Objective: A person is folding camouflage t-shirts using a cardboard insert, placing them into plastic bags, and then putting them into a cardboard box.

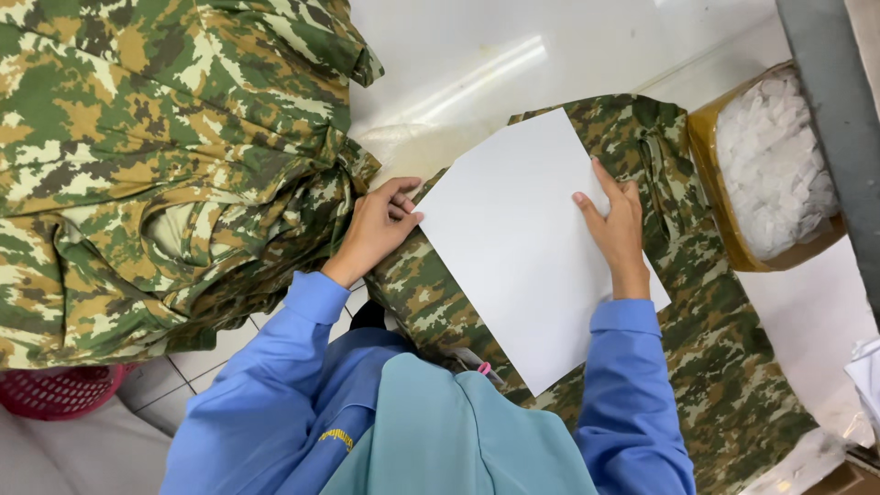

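- Broad glossy white bench (513,46): carries everything; worth keeping the bare strip beyond the white card free, so the cloth can slide without snagging.
- Large heap of green, tan and cream camouflage cloth (156,165): bunched to the left of the white card, one fold close by the left hand; best kept pushed aside so no loose edge creeps under the card.
- Flat-laid camouflage garment (724,367): spread directly beneath the white card, showing past its far corner and along its right side; should be smoothed flat first, since any wrinkle under the card would likely set into the fold.
- Stiff white rectangular card (527,243): lies tilted on the garment, one corner pointing away, another toward the blue-sleeved body; ought to be squared to the garment's middle line before any cloth is turned over it.
- Brown open box of white scraps (775,160): to the right of the card, apart from it, near a grey post.
- Red mesh basket (55,390): low, far left of the card, under the heap.
- Left hand (378,229): fingers curled loosely at the card's left edge, touching it; whether pinching it cannot be told.
- Right hand (616,225): fingers straight, pressed flat on the card's right part, gripping nothing; steady downward pressure here should stop the card skating.
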